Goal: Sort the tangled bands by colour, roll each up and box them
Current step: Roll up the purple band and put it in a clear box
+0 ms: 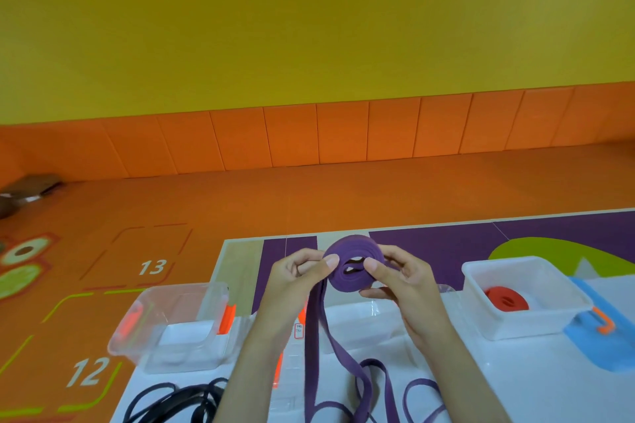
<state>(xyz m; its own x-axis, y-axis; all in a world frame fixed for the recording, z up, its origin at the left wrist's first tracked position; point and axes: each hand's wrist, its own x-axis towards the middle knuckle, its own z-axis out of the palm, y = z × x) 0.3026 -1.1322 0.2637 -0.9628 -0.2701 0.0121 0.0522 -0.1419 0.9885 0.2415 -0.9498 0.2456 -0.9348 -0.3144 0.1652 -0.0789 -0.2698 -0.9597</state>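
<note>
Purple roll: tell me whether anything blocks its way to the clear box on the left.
Nothing visible does. The left hand and right hand hold the purple roll; the clear box sits open-topped at left. Only the unrolled tail trails onto the table.

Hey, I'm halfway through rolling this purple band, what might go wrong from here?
One: the half-wound purple rubber band roll is pinched between the left hand and right hand, so a slip may let it spring open. Two: its loose tail lies looped on the table and could twist or snag. Three: the white plastic box already holds a red rolled band; dropping purple there would mix colours.
</note>
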